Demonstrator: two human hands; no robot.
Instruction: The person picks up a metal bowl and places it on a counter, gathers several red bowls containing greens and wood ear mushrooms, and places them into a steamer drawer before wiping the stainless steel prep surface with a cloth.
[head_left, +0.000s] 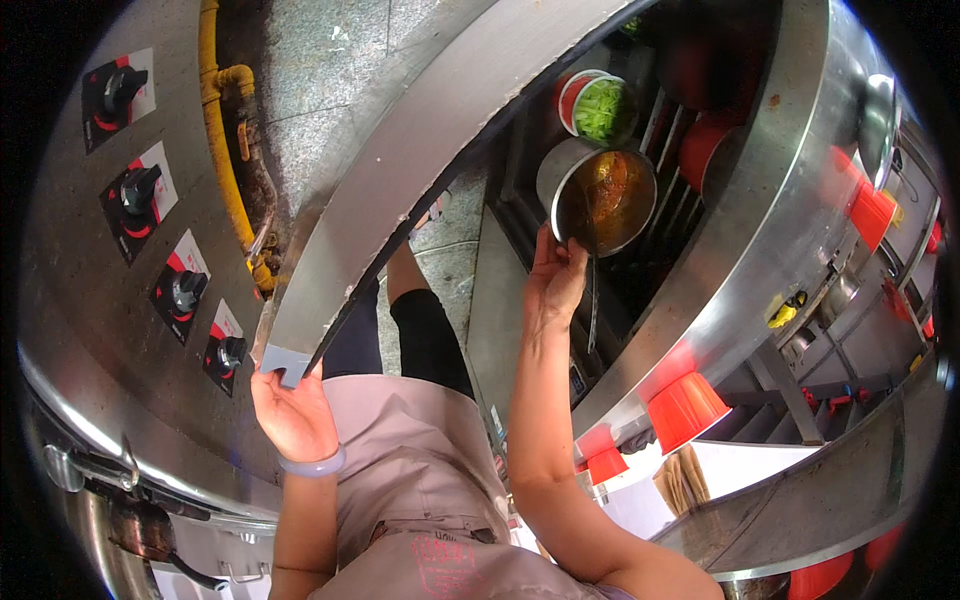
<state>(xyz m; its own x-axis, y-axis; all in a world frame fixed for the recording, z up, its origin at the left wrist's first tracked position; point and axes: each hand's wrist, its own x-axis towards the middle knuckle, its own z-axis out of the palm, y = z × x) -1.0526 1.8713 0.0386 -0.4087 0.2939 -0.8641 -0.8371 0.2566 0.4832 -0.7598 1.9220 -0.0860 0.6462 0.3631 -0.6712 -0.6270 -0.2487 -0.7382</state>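
Observation:
My left hand (296, 416), with a pale bangle at the wrist, holds the lower corner of an open stainless steel door (409, 161). Its fingers go behind the edge, out of sight. Inside the under-counter cabinet, my right hand (559, 281) grips the near rim of a steel pot (566, 176). Reddish-brown oily sauce or soup (611, 187) is in the pot. A thin metal utensil handle (592, 307) sticks out over the rim beside my fingers. Beyond the pot, a tub of chopped green vegetables (600, 110) stands against another red and white tub.
Wire shelf bars (667, 176) and a red bowl (701, 154) are right of the pot. The steel counter (750, 247) above carries orange-red bowls (686, 409). Left stands a stove panel with black knobs (139, 189) and a yellow gas pipe (217, 150).

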